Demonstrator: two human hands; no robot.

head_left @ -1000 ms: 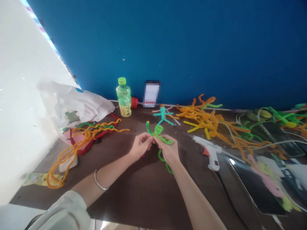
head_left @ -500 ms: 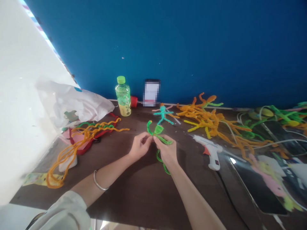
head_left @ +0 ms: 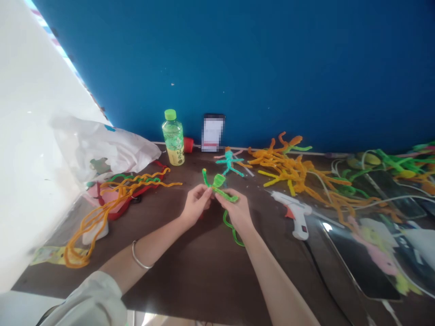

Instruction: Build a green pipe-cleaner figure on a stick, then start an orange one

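Both my hands meet over the middle of the dark brown table [head_left: 204, 276]. My left hand [head_left: 195, 206] pinches a green pipe-cleaner figure [head_left: 217, 183] at its middle. My right hand [head_left: 238, 210] grips the same figure from the right, its fingers closed round a green strand that runs under the palm and loops out below the wrist. One green arm with a yellow tip sticks up to the left of the figure. A teal pipe-cleaner figure [head_left: 230, 163] lies just beyond my hands.
A white glue gun [head_left: 296, 213] lies to the right of my hands. Orange pipe cleaners [head_left: 288, 170] are heaped at the back, wavy orange ones [head_left: 112, 199] on the left by a white plastic bag [head_left: 102, 147]. A green-capped bottle [head_left: 173, 138] stands against the blue wall.
My hands stay together on the green figure. Its upper left arm has been straightened from a curled tip to a raised one, and the figure has shifted slightly left.
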